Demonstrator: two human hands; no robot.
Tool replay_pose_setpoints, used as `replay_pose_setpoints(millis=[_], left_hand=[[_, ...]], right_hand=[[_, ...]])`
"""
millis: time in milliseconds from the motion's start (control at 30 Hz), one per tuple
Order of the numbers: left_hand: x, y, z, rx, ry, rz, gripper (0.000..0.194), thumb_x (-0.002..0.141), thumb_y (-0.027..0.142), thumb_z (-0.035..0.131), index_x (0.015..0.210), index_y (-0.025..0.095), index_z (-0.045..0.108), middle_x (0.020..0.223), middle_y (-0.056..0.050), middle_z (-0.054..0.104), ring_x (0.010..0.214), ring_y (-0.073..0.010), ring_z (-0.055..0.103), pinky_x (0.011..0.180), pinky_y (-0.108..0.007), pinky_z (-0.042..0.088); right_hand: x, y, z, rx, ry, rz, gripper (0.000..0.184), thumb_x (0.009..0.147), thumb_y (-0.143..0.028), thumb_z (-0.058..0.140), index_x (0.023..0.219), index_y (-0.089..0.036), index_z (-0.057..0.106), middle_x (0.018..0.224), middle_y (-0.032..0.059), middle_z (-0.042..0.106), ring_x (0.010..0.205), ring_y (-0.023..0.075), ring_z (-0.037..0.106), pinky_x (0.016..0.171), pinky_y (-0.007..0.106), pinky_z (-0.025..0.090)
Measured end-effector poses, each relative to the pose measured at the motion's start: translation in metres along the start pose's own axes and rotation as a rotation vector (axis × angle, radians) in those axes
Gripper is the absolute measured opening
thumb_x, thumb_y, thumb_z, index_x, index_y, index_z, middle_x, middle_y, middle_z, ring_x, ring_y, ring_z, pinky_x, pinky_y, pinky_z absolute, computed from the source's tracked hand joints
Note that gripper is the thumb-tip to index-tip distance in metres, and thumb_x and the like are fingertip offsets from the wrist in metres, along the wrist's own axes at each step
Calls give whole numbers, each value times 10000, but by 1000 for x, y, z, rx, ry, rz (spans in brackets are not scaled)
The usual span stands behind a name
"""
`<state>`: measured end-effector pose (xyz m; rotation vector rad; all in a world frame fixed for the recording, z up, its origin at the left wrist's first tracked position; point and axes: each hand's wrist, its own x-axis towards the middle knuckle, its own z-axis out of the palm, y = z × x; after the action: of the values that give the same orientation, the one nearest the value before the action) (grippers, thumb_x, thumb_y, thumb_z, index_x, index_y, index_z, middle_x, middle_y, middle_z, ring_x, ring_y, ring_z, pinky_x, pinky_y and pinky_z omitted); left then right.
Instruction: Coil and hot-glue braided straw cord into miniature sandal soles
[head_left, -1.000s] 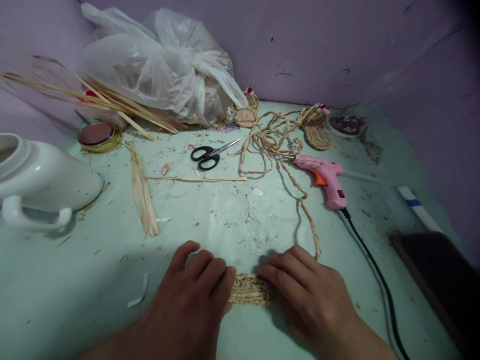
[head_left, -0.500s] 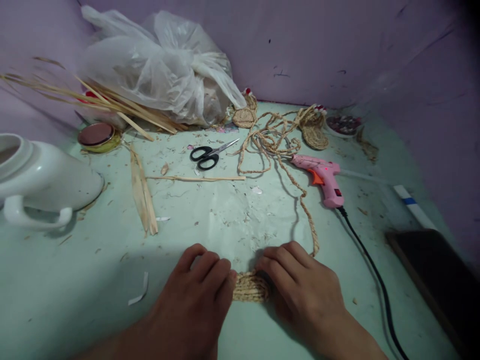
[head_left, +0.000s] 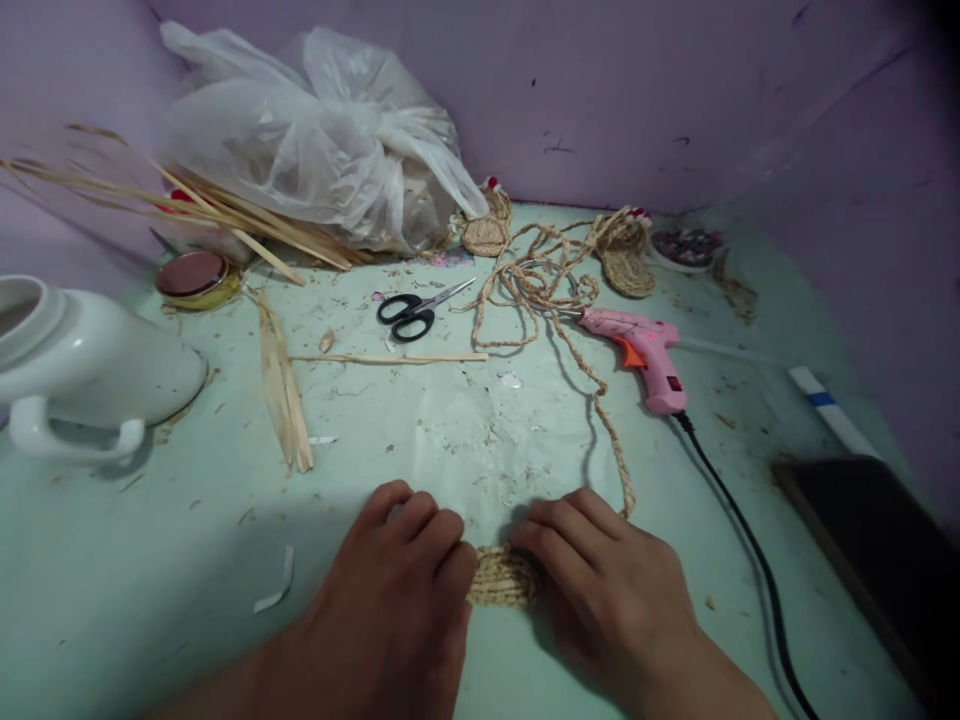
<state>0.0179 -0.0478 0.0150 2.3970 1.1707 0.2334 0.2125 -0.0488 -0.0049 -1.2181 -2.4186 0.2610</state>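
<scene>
At six o'clock, left hand and right hand pinch a coil by its ends. From there — black slab at three, glue gun at one, scissors at eleven — littered green table, purple wall beyond.

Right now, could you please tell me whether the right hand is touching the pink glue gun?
Apart: the head view shows green tabletop between the right hand and the pink glue gun.
</scene>
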Motion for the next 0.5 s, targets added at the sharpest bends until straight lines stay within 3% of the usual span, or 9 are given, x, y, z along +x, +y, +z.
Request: replay_pose_setpoints(millis=[267, 500], left_hand=[[-2, 5, 8, 118, 156, 83, 65, 765, 130, 554, 719, 169, 579, 740, -12, 576, 721, -184, 470, 794, -408, 376], [2, 5, 10, 66, 180, 127, 99, 766, 93, 518, 726, 167, 569, 737, -14, 585, 723, -185, 491, 776, -411, 381]], right_hand=[[-3, 1, -1, 41, -53, 39, 355, 602, -23, 465, 877, -170, 634, 839, 47, 655, 737, 209, 511, 554, 310, 403], [-4, 2, -4, 122, -113, 129, 255, 742, -64, 495, 918, -204, 615, 842, 29, 641, 768, 205, 515, 576, 310, 387]])
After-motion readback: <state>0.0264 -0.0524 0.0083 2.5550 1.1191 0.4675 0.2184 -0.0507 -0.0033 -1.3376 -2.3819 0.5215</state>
